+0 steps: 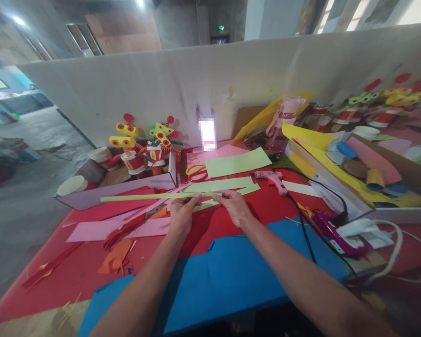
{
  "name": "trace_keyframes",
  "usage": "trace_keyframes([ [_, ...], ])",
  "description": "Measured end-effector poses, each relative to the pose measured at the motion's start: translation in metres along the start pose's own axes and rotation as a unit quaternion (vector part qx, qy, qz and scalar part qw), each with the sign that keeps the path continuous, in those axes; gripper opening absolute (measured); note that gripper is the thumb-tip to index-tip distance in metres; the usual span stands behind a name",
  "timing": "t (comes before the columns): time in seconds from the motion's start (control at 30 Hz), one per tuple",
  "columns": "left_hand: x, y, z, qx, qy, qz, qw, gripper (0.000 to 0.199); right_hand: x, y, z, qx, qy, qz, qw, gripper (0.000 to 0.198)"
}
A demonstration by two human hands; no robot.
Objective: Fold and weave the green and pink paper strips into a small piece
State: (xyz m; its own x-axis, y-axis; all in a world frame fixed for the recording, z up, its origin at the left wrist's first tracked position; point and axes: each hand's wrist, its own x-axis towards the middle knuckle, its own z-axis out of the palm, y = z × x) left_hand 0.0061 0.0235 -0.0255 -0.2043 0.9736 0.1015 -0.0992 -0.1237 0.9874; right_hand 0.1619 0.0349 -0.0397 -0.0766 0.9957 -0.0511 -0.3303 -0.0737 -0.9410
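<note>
A long, narrow green paper strip (140, 198) is held level above the table between my two hands. My left hand (183, 213) pinches it near the middle, and its free end sticks out to the left. My right hand (234, 206) pinches the strip at its right end, a short way from the left hand. Wider pale green paper strips (228, 185) lie just behind and under the hands. To the left, pink paper strips (87, 231) and crumpled red paper scraps (124, 230) rest on the red table covering (56, 276).
A pink glue gun (273, 180) lies right of my hands, its black cord running toward a purple power strip (333, 229). Paper-cup figures (131, 159) stand in a box at left. Yellow-handled scissors (196, 171) lie behind. A box of paper scraps (382, 178) stands right.
</note>
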Motion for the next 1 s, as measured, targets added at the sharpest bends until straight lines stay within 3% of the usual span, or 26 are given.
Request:
trace_keyframes([
  [0.33,0.004,0.002,-0.002,-0.059,0.016,-0.033,0.998,0.025,0.004,-0.004,-0.005,-0.085,0.005,-0.012,0.996,0.032],
  [0.53,0.009,0.007,-0.012,-0.007,0.031,-0.001,1.000,0.023,0.011,-0.019,-0.026,-0.170,0.036,-0.092,0.981,0.027],
  [0.77,-0.001,0.010,-0.002,0.086,-0.049,-0.003,0.995,0.023,-0.001,-0.017,-0.008,-0.298,-0.117,-0.149,0.936,0.018],
  [1.0,-0.001,0.005,-0.001,0.088,-0.064,-0.025,0.994,0.020,-0.005,-0.013,-0.002,-0.349,-0.101,-0.138,0.922,0.015],
])
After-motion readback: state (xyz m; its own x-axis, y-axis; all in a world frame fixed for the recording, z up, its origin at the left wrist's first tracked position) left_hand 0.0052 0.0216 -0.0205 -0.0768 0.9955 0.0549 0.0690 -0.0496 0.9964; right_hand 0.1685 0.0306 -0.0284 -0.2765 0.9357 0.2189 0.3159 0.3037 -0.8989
